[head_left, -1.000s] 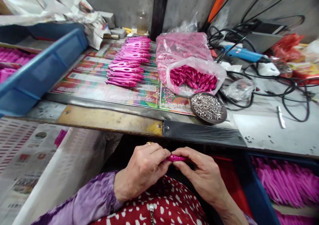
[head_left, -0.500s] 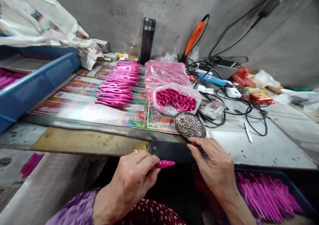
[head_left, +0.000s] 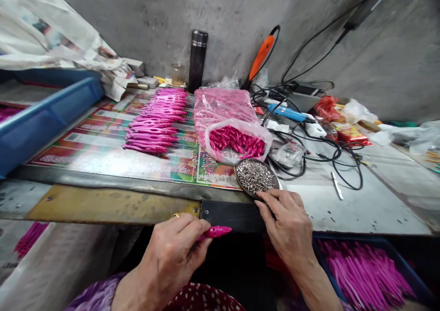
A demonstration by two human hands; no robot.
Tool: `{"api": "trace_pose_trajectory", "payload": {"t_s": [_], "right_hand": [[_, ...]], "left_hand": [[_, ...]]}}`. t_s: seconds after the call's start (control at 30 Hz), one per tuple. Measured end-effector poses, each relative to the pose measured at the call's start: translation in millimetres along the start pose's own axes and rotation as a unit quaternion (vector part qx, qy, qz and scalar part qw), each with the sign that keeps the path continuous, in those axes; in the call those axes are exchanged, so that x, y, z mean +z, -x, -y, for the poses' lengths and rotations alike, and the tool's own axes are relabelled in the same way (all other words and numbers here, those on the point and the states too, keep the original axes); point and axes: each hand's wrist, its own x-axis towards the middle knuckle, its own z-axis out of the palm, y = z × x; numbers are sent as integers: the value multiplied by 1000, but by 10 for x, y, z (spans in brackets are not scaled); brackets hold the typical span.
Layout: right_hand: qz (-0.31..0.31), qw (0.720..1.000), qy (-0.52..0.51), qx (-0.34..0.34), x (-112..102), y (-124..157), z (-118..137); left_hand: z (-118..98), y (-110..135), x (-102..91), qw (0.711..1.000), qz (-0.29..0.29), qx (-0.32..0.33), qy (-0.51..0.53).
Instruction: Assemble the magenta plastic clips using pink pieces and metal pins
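My left hand [head_left: 168,251] is closed on a small glossy magenta piece [head_left: 220,231], pointed at its end and dotted with small holes. The rest of that piece is hidden inside my fingers, below the table's front edge. My right hand [head_left: 287,224] reaches to the near rim of a round dish [head_left: 275,182] full of short metal pins [head_left: 256,175]. Its fingertips touch the rim area, thumb a little apart from the index finger, and no held thing shows between them. Behind the dish, an open plastic bag [head_left: 268,146] holds many magenta pointed pieces [head_left: 237,141].
Pink slender pieces [head_left: 154,120] lie in a stacked row on printed sheeting. A blue crate [head_left: 51,113] stands at left, a dark flask [head_left: 198,58] by the wall. Cables surround a blue-handled tool [head_left: 287,112]. A bin [head_left: 367,269] of magenta sticks sits at lower right.
The view has shifted slightly, so most things appear a little further left. My right fingertips have come closer onto the dish's rim. The left hand keeps hold of the magenta piece.
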Motion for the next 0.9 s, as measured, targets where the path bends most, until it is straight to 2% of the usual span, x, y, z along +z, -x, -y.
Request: {"api": "trace_pose_trajectory", "payload": {"t_s": [0.17,0.43,0.53,0.6,0.67,0.77,0.9], "right_hand": [[2,999,-35,6,-9,-36,-2],[55,993,-106,25,-20,-160,-126],[42,989,-138,35,-78,-171,-55],[31,983,-175,54,-152,-150,82],[36,968,-236,80,-242,-107,275],[58,930,-348,102,-344,-30,578],[78,878,-460,106,-336,37,822]], "left_hand": [[-6,30,27,1000,7,-7,-1],[-67,68,12,999,35,-12,0],[-94,124,12,998,48,-46,16],[-112,160,14,995,60,-70,28],[-130,180,14,993,70,-88,36],[-154,173,4,993,69,-85,38],[-177,146,-14,995,71,-59,25]]}}
